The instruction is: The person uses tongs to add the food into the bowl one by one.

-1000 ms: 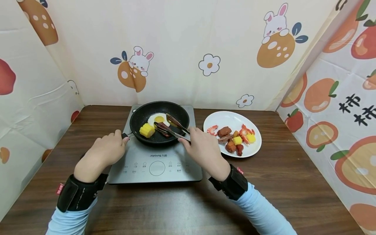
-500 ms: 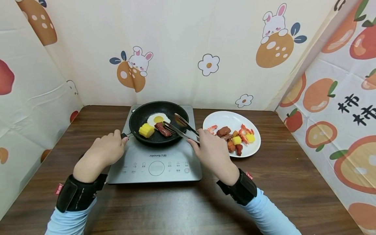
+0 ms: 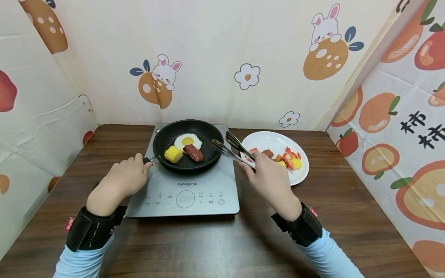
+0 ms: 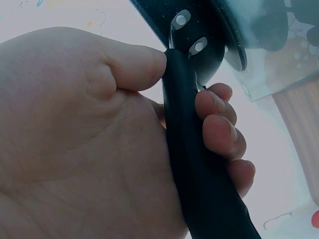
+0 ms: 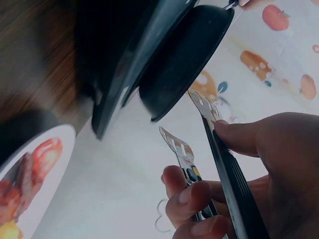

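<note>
My left hand [image 3: 122, 178] grips the black handle [image 4: 182, 144] of a frying pan [image 3: 208, 133], its fingers wrapped round it in the left wrist view. In the pan lie a fried egg [image 3: 180, 141], a yellow piece of corn [image 3: 173, 154] and a reddish-brown piece of meat [image 3: 193, 153]. My right hand [image 3: 272, 181] holds metal tongs [image 3: 240, 144], pinched between thumb and fingers. The tongs' tips stand apart with nothing between them, over the gap between pan and plate. Part of the white plate [image 3: 303, 175] is hidden behind the right hand.
The pan sits on a grey induction cooker [image 3: 153, 206] on a brown wooden table [image 3: 347, 200]. On the plate are shrimp [image 3: 289, 157], a yellow piece [image 3: 296, 163] and brown meat pieces [image 3: 268, 153]. Patterned cloth [image 3: 208, 77] stands behind and at both sides.
My right hand has moved right with the tongs, away from the pan and towards the plate. The meat now lies free in the pan beside the egg. The left hand has stayed put.
</note>
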`<state>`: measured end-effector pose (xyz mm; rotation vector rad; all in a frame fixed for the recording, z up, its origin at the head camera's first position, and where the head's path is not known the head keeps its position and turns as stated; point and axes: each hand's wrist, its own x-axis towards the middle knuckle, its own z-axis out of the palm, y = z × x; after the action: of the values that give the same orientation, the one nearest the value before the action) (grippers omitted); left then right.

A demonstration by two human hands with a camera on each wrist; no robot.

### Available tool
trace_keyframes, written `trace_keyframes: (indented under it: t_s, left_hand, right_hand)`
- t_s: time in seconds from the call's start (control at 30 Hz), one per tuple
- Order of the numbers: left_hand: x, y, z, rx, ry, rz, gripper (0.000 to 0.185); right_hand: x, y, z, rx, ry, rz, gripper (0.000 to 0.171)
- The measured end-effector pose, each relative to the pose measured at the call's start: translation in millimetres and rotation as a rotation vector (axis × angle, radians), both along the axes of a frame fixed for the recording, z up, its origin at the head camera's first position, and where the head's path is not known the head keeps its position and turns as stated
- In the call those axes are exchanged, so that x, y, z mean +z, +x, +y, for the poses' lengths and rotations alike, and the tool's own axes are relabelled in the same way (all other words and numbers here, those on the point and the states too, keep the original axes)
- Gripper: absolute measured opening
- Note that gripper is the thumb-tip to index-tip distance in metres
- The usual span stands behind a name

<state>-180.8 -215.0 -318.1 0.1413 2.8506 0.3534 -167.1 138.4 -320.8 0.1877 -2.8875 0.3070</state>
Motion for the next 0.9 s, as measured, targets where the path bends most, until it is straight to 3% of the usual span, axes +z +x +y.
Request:
trace_keyframes:
  t_s: [0.47,0.9]
  left_hand:
    - [-0.4,0.4,-0.1,0.004,-0.001,0.001,0.045]
    - [0.0,-0.9,0.1,0.008,-0.007,-0.011,0.048]
  right_hand:
    - [-11.4,-9.1,64.1,-0.108,0.042,-0.065,0.044]
    - [-23.1,-6.0,115.6,-0.226,0.065,-0.106,0.052]
